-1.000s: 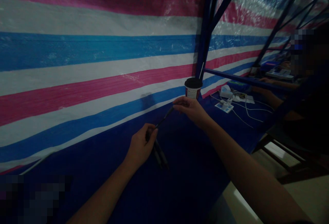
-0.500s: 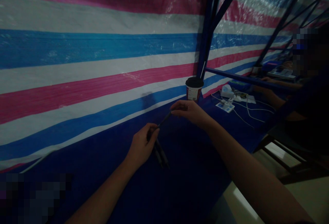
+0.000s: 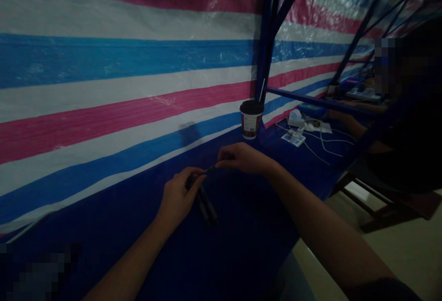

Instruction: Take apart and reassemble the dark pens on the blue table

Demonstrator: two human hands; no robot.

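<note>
Blue sheeting covers the desk [image 3: 238, 232], and the action is right in front of the paper cup [image 3: 251, 119]: a slim dark pen [image 3: 210, 169] spans the gap between the two hands! The left hand [image 3: 177, 195] has its fingers [image 3: 193, 176] curled shut around the near end, while the right hand [image 3: 243, 158] pinches the far end, its fingers [image 3: 224, 163] clamped together on it. Held from both ends like that, the pen looks braced against twisting. Two more dark pens [image 3: 207, 206], by the look of it, lie on the desk nearer than the cup, right under the left hand. Beyond the cup sit a white adapter [image 3: 295, 118] and a run of cables [image 3: 331, 147], and farther out a co-worker's hand [image 3: 340, 117] reaches toward the desk. A blue steel frame [image 3: 265, 38] rises behind the cup, against a striped tarp [image 3: 103, 61].
</note>
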